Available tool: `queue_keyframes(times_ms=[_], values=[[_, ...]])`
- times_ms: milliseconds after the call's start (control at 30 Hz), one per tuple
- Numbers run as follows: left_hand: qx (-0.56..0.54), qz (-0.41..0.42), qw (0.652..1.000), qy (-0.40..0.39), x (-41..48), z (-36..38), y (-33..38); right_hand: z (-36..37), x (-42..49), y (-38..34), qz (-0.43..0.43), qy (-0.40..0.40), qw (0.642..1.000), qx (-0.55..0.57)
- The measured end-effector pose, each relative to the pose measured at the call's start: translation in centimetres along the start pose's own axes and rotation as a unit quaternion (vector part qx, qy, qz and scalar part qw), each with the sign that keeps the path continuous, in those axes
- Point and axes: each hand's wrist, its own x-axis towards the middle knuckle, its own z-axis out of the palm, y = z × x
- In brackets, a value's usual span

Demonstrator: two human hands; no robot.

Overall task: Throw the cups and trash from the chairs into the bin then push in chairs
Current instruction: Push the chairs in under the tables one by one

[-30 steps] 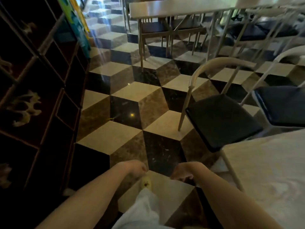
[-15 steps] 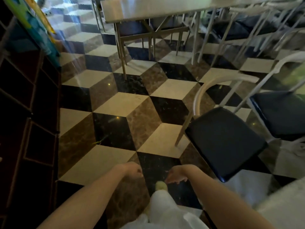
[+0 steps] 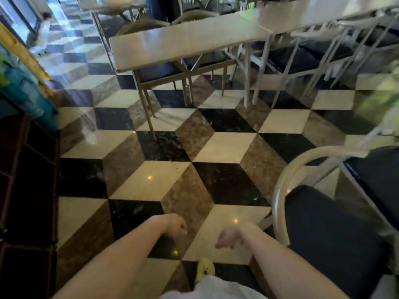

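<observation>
The cube-patterned floor (image 3: pixel 224 147) fills more of the view than half a second ago, and the long table (image 3: pixel 183 43) at the far centre has drawn closer. The dark shelf unit (image 3: pixel 28 190) on the left has compartments too dim to read. The dark-seated chair (image 3: pixel 328 229) has slid to the near right, beside the right forearm. The left hand (image 3: pixel 176 228) and the right hand (image 3: pixel 226 238) hang loosely curled, holding nothing.

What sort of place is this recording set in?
Probably a café or canteen dining room: long pale tables in rows, metal-framed chairs with dark padded seats, and a polished cube-pattern tiled floor.
</observation>
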Motion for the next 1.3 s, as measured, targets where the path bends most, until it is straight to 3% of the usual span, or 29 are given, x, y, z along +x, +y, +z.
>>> queue_keyframes(times_ms=[167, 267, 400, 467, 533, 600, 633, 833, 900, 967, 1167, 1233, 1300], values=[[0.054, 0.022, 0.998, -0.006, 5.7, -10.9, 2.0, -9.5, -2.5, 1.4, 0.01, 0.053, 0.996, 0.064], [0.155, 0.076, 0.985, -0.016, 9.9, -17.2, 5.8, -14.8, -5.3, 3.8, 0.027, 0.11, 0.99, 0.079], [0.352, 0.165, 0.917, -0.087, 14.5, -24.7, 16.5, -19.9, -9.4, 9.4, 0.086, 0.138, 0.953, 0.254], [0.404, 0.206, 0.889, -0.069, 16.5, -27.0, 22.0, -20.7, -10.9, 12.1, 0.107, 0.157, 0.933, 0.305], [0.432, 0.278, 0.858, 0.014, 18.2, -28.4, 27.0, -20.3, -11.7, 14.2, 0.098, 0.211, 0.909, 0.347], [0.451, 0.392, 0.795, 0.104, 19.2, -28.9, 30.9, -18.9, -11.4, 15.2, 0.098, 0.313, 0.866, 0.378], [0.479, 0.449, 0.746, 0.117, 19.7, -28.9, 32.7, -18.1, -10.7, 15.4, 0.108, 0.359, 0.839, 0.395], [0.621, 0.597, 0.505, 0.056, 23.3, -29.0, 37.1, -15.3, -3.1, 12.2, 0.275, 0.473, 0.702, 0.455], [0.638, 0.622, 0.452, 0.042, 24.7, -29.3, 37.7, -15.4, -0.8, 11.0, 0.303, 0.48, 0.673, 0.475], [0.64, 0.637, 0.429, 0.022, 25.9, -29.6, 38.2, -15.7, 0.9, 10.1, 0.336, 0.494, 0.644, 0.477], [0.52, 0.737, 0.432, -0.028, 28.0, -29.9, 39.5, -15.5, 2.3, 9.2, 0.366, 0.538, 0.519, 0.554], [0.544, 0.764, 0.337, -0.084, 28.7, -29.6, 40.5, -17.6, 4.7, 6.5, 0.424, 0.549, 0.429, 0.579], [0.539, 0.76, 0.348, -0.105, 28.4, -29.9, 42.1, -18.0, 5.1, 6.6, 0.462, 0.563, 0.408, 0.55]])
